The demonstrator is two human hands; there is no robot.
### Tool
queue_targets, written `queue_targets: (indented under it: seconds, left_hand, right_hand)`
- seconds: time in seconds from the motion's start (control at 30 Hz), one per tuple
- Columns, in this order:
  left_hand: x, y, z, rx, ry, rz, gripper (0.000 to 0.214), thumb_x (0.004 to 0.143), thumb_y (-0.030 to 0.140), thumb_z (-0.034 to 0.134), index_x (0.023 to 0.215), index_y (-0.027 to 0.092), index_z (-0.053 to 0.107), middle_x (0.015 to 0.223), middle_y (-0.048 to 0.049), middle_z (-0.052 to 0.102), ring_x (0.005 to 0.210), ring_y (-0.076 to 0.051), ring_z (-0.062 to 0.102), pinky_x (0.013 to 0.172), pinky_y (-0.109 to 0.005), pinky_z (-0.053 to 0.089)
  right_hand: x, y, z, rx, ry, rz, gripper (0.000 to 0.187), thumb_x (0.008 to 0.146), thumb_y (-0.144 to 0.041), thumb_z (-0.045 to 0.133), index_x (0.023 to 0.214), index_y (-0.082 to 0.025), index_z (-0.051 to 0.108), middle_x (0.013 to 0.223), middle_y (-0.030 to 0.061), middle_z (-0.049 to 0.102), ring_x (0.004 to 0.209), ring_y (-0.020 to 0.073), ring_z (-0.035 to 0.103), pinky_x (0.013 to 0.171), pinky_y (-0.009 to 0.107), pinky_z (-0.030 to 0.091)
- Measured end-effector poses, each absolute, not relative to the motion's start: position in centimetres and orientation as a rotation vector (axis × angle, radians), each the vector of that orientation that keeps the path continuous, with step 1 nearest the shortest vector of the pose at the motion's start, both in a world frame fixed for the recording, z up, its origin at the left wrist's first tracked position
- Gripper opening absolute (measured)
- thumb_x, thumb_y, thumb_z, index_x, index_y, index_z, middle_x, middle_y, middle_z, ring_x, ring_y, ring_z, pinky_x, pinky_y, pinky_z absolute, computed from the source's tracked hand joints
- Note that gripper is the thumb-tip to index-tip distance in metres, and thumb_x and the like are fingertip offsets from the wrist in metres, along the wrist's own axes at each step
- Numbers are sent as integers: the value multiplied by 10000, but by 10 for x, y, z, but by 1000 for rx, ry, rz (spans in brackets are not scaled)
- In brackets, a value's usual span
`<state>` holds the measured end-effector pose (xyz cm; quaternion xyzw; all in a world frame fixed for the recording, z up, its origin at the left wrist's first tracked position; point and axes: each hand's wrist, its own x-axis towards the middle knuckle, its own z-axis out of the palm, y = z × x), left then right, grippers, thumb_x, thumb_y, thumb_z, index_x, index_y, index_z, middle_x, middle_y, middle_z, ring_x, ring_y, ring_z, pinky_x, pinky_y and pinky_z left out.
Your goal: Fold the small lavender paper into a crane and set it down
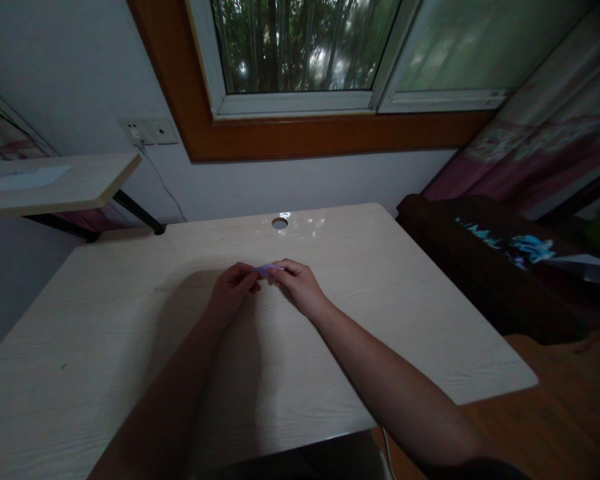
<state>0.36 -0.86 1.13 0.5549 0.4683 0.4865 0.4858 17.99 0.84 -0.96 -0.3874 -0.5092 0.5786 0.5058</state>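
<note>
Between my two hands is a small, thin, pale purple piece that looks like folded paper, though its exact kind is too small to make out. My left hand pinches its left end between thumb and fingers. At its right end, my right hand pinches it in the same way, with the thumb on the near side. Both hands are close together over the far middle of the light wood-grain table. Fingers cover much of the piece.
A round cable hole lies beyond my hands near the table's back edge. A raised shelf on black legs stands at the left. Behind are a wall socket with a white cable and a window. Dark furniture stands right of the table.
</note>
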Motion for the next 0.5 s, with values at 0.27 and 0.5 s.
queue_targets:
  seconds: [0.27, 0.5]
  left_hand:
    - [4, -9, 10, 1368, 1136, 1187, 177, 807, 346, 659, 808, 169, 653, 734, -9, 679, 626, -118, 599, 636, -249, 480]
    - [3, -9, 9, 1354, 1115, 1202, 181, 806, 355, 657, 828, 176, 639, 764, -11, 686, 623, -120, 607, 624, -249, 488]
  right_hand:
    - [180, 8, -8, -935, -1213, 1406, 251, 765, -422, 729, 844, -184, 752, 744, 31, 677, 684, 142, 557, 683, 294, 424]
    - [181, 8, -7, -920, -1248, 1406, 254, 773, -430, 723, 847, -188, 753, 739, 27, 668, 674, 138, 547, 675, 291, 419]
